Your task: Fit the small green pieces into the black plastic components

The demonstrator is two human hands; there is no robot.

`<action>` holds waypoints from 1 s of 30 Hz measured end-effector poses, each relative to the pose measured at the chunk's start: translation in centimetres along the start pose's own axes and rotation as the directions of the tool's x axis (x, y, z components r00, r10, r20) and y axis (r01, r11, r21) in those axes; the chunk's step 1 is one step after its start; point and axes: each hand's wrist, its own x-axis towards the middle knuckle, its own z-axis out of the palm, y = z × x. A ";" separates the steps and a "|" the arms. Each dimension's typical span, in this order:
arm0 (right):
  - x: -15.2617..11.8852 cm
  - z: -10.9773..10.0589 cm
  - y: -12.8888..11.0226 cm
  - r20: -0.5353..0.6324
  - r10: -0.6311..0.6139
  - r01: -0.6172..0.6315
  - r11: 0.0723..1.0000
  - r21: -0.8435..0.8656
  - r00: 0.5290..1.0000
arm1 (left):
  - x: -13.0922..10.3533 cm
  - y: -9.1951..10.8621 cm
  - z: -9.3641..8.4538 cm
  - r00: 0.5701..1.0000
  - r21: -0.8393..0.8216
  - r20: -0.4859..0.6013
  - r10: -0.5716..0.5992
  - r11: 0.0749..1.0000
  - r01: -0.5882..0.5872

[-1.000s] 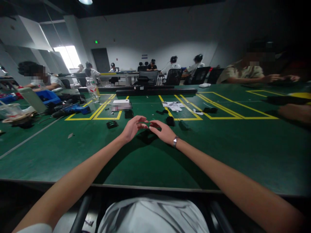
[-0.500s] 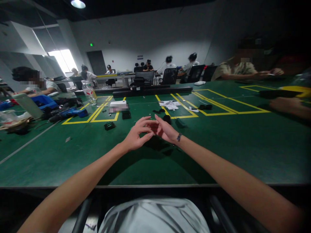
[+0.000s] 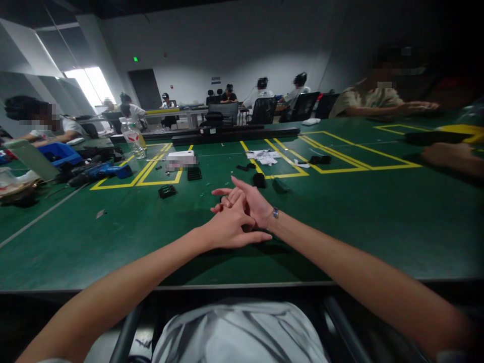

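Note:
My left hand (image 3: pixel 230 223) lies across my right hand (image 3: pixel 257 204) above the near middle of the table, their fingers meeting and overlapping. The left fingers close over the right palm and fingers, and the left thumb stretches out to the right. My right hand is turned palm inward, its thumb and a finger stretched out; a dark band (image 3: pixel 276 213) is on its wrist. No object shows in either hand, though the overlap hides some fingers. Just beyond the hands sit a small black block (image 3: pixel 259 180) and tiny green bits (image 3: pixel 203 194).
On the green table (image 3: pixel 359 222) are a black-and-green part (image 3: pixel 167 191), a black tray-like piece (image 3: pixel 194 174), a white box (image 3: pixel 182 160), crumpled white paper (image 3: pixel 264 157), a clear bottle (image 3: pixel 134 138) and a blue power drill (image 3: pixel 102 173). A co-worker's hand (image 3: pixel 449 156) is at right; others sit beyond.
My hands have come together: the left has slid right and nearer, over the right palm, and the fingers now overlap. The view has shifted slightly.

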 end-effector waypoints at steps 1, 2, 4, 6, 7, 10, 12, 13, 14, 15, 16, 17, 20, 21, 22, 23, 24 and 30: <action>-0.1 0.1 0.0 -0.009 -0.005 0.005 1.000 0.008 1.000 | 0.1 0.2 0.0 1.000 -0.010 0.011 -0.009 1.000 0.009; -0.1 0.3 0.0 -0.018 -0.019 0.019 1.000 0.011 1.000 | 0.1 0.3 0.0 1.000 -0.021 0.013 -0.011 1.000 0.012; 0.1 0.4 0.2 -0.048 -0.070 0.071 0.997 0.012 0.996 | 0.3 0.5 0.0 1.000 -0.049 -0.001 -0.008 0.999 0.008; 0.4 0.4 0.6 -0.096 -0.141 0.144 0.989 0.027 0.985 | 0.5 0.3 0.2 1.000 -0.091 -0.028 -0.002 0.996 -0.001; 0.6 0.4 0.9 -0.132 -0.178 0.185 0.982 0.041 0.975 | 0.6 0.1 0.4 0.999 -0.113 -0.036 -0.001 0.994 -0.003; 1.0 0.4 1.8 -0.273 -0.260 0.288 0.955 0.068 0.926 | 0.8 -0.8 1.0 0.998 -0.186 -0.056 0.022 0.982 -0.032; 1.0 0.6 2.4 -0.353 -0.290 0.332 0.941 0.064 0.890 | 0.7 -1.4 1.3 0.996 -0.230 -0.033 0.080 0.969 -0.086; 0.9 0.7 2.7 -0.381 -0.302 0.348 0.936 0.057 0.874 | 0.7 -1.6 1.4 0.995 -0.252 -0.019 0.101 0.962 -0.103; 0.8 0.8 2.8 -0.400 -0.317 0.365 0.930 0.047 0.860 | 0.6 -1.6 1.3 0.993 -0.272 -0.008 0.115 0.956 -0.113; 0.8 0.9 3.0 -0.410 -0.332 0.378 0.925 0.035 0.850 | 0.6 -1.6 1.2 0.994 -0.283 0.004 0.109 0.954 -0.104; 0.7 1.0 3.0 -0.411 -0.344 0.387 0.922 0.023 0.844 | 0.6 -1.4 0.9 0.994 -0.282 0.006 0.113 0.954 -0.107; 0.6 1.0 3.0 -0.402 -0.354 0.392 0.920 0.014 0.844 | 0.6 -1.2 0.6 0.993 -0.271 0.008 0.118 0.956 -0.112; 0.5 1.1 2.6 -0.331 -0.365 0.390 0.921 0.010 0.870 | 0.6 -0.7 -0.4 0.994 -0.221 0.005 0.110 0.970 -0.106; 0.5 1.1 2.4 -0.298 -0.359 0.378 0.926 0.008 0.885 | 0.5 -0.6 -0.6 0.995 -0.203 0.003 0.101 0.974 -0.099; 0.5 1.1 2.3 -0.263 -0.342 0.355 0.935 0.004 0.902 | 0.5 -0.6 -0.8 0.995 -0.192 -0.009 0.100 0.976 -0.100; 0.5 1.2 2.1 -0.230 -0.313 0.321 0.947 -0.004 0.921 | 0.4 -0.6 -0.8 0.994 -0.184 -0.019 0.105 0.977 -0.107; 0.4 1.2 2.1 -0.198 -0.279 0.282 0.959 -0.012 0.940 | 0.3 -0.7 -0.7 0.993 -0.177 -0.031 0.110 0.978 -0.114; 0.2 1.2 2.5 -0.132 -0.210 0.212 0.977 0.000 0.969 | 0.2 -0.9 1.3 0.984 -0.245 -0.178 0.008 0.968 -0.052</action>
